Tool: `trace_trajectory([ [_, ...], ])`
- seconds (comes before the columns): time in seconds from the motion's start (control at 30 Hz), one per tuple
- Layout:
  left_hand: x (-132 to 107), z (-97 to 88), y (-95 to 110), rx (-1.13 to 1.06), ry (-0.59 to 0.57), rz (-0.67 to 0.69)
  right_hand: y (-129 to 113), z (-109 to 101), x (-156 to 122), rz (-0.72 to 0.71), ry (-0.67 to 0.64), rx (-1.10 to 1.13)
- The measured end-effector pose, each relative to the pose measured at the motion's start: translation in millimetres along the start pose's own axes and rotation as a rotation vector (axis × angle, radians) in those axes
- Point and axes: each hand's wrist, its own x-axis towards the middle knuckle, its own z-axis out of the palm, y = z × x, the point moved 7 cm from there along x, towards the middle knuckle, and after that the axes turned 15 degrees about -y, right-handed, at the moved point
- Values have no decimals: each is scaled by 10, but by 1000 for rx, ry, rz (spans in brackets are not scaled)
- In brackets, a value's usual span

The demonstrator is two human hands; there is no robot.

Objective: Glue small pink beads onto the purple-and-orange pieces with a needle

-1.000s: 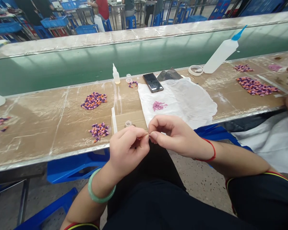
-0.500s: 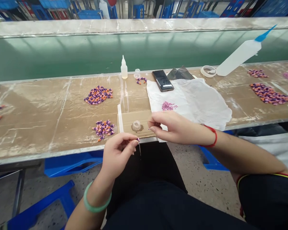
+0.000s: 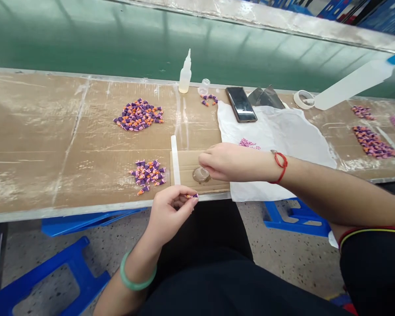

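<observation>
My left hand hangs just below the bench's front edge, pinching a small purple and orange cone piece between thumb and forefinger. My right hand reaches over the bench, its fingers closed together, the fingertips at a small clear round cap that sits on a cardboard patch. What the right fingers hold, if anything, is too small to make out. A small pile of purple and orange pieces lies left of the cap. A little heap of pink beads rests on white paper behind my right hand.
A larger pile of pieces, a small glue bottle, a clear cap, a black phone, a tape ring and a big squeeze bottle stand further back. More piles lie right. Blue stools sit under the bench.
My hands parted. The right one moved forward onto the bench to the clear cap; the left stayed near the edge with the piece. The view tilted down and left.
</observation>
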Motion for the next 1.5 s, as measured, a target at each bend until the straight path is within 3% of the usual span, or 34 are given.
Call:
trace_trajectory([
  [0.13,-5,-7,-12,-30,-6,0,-7,-15,31,4,-36,-16],
  [0.27,-11,-20,-25,-153,31,0,12,-92,-48,-34,90,56],
  [0.4,-42,-53,96,-292,140,99,-44,-160,-248,-227,266,480],
  [0.5,-74,-14,230,-322,161,154,-115,-108,-371,-350,280,876],
  [0.6,-112,64,361,-322,149,203,-205,-53,-471,-384,273,1014],
  [1.0,-239,291,636,-260,116,300,-382,-77,-874,-448,442,852],
  [1.5,-279,383,701,-152,127,355,-469,-136,-1075,-427,530,668],
])
